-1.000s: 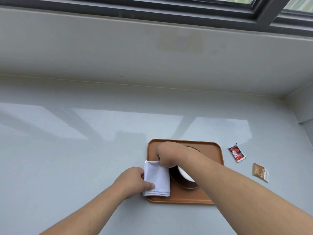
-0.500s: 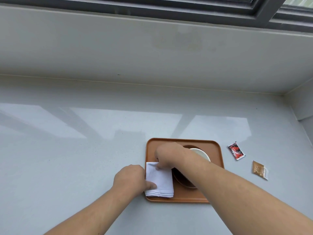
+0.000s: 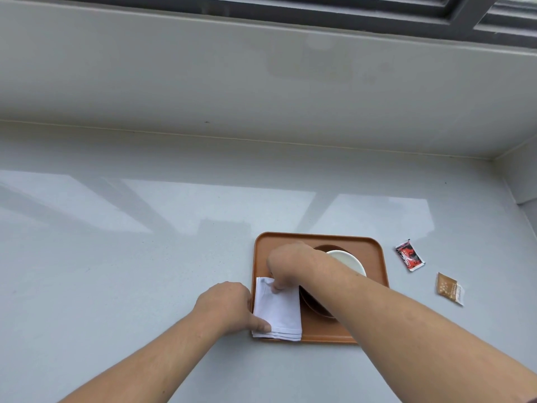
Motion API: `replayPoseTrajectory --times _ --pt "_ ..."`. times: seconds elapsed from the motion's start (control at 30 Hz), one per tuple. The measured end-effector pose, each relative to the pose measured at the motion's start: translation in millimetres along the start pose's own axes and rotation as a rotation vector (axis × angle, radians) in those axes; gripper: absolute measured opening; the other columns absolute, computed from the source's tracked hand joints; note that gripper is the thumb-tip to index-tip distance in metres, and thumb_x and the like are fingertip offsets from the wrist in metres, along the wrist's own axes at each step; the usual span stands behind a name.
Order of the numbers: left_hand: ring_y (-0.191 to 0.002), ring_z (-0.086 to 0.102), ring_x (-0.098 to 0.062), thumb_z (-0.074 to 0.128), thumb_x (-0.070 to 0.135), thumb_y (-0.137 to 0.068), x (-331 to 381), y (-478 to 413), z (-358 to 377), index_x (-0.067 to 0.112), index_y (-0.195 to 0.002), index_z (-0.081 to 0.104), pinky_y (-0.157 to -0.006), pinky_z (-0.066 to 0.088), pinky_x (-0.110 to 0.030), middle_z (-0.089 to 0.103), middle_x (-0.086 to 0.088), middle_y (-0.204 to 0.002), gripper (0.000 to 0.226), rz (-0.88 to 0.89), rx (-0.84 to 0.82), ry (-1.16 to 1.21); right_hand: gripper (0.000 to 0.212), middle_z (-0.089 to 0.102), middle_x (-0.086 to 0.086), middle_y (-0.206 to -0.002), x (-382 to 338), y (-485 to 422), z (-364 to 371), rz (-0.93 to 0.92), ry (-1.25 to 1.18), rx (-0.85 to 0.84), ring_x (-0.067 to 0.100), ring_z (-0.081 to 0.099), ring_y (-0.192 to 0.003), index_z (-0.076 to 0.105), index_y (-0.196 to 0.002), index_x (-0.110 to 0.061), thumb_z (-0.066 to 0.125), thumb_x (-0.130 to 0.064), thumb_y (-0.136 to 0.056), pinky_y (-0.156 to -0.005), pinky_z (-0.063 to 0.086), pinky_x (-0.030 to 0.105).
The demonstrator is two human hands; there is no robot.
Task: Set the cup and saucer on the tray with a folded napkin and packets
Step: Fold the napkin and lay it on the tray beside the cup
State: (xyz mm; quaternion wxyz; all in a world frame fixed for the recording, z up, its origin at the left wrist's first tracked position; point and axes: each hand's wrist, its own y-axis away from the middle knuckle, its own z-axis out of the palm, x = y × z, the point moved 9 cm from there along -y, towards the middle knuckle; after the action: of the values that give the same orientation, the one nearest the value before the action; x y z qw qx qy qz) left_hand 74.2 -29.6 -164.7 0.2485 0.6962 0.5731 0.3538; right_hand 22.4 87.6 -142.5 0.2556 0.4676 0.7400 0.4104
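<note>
An orange-brown tray [image 3: 374, 251] lies on the grey counter. A brown saucer [image 3: 312, 303] with a white cup [image 3: 347, 261] stands on it, largely hidden by my right forearm. A folded white napkin [image 3: 280, 312] lies on the tray's left side. My left hand [image 3: 226, 308] holds the napkin's near left corner, thumb on top. My right hand [image 3: 287, 264] pinches the napkin's far edge with curled fingers. A red packet [image 3: 409, 255] and a brown packet [image 3: 449, 288] lie on the counter right of the tray.
A pale wall rises behind the counter, under a dark window frame [image 3: 465, 16]. A side wall [image 3: 523, 181] closes the counter at the far right. Bare grey counter [image 3: 116, 271] stretches left of the tray.
The napkin has shifted slightly right and settled flatter on the tray under both hands. My right hand has slid back a little, uncovering more of the white cup.
</note>
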Motion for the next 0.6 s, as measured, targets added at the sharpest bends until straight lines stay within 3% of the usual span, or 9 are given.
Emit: replayPoseTrajectory --times 0.17,0.3,0.47,0.6 --pt "-0.073 0.063 -0.011 0.071 0.082 -0.052 -1.2 0.8 3.7 0.021 -0.075 0.066 -0.055 0.042 -0.029 0.068 0.009 -0.077 0.065 -0.010 0.027 -0.032 0.033 0.053 -0.003 -0.072 -0.4 -2.1 -4.0 0.013 0.003 0.037 0.026 0.057 -0.082 0.057 -0.078 -0.017 0.061 -0.046 -0.095 -0.072 0.043 0.035" --pt "-0.070 0.060 -0.010 0.071 0.081 -0.053 -1.5 0.1 3.4 0.022 -0.070 0.063 -0.053 0.039 -0.028 0.065 0.009 -0.073 0.062 -0.039 0.052 -0.032 0.040 0.055 -0.004 -0.072 0.3 -4.7 -2.8 0.018 0.018 0.040 0.024 0.057 -0.078 0.050 -0.070 -0.021 0.060 -0.051 -0.095 -0.072 0.041 0.036" --pt "-0.069 0.057 -0.010 0.072 0.082 -0.054 -1.3 -0.2 3.4 0.025 -0.066 0.057 -0.053 0.038 -0.029 0.062 0.009 -0.073 0.060 -0.048 0.025 -0.038 0.057 0.058 -0.003 -0.064 -0.6 -5.5 -3.6 0.007 -0.101 0.115 0.017 0.054 -0.059 0.057 -0.067 -0.019 0.058 -0.073 -0.085 -0.054 0.039 0.032" --pt "-0.074 0.059 -0.012 0.072 0.082 -0.057 1.1 -0.9 4.5 0.026 -0.077 0.064 -0.053 0.037 -0.029 0.063 0.009 -0.079 0.060 -0.032 0.012 -0.071 0.055 0.059 -0.003 -0.063 -0.1 -8.4 -4.6 0.034 -0.097 0.177 0.017 0.055 -0.059 0.057 -0.067 -0.018 0.059 -0.071 -0.084 -0.051 0.037 0.031"
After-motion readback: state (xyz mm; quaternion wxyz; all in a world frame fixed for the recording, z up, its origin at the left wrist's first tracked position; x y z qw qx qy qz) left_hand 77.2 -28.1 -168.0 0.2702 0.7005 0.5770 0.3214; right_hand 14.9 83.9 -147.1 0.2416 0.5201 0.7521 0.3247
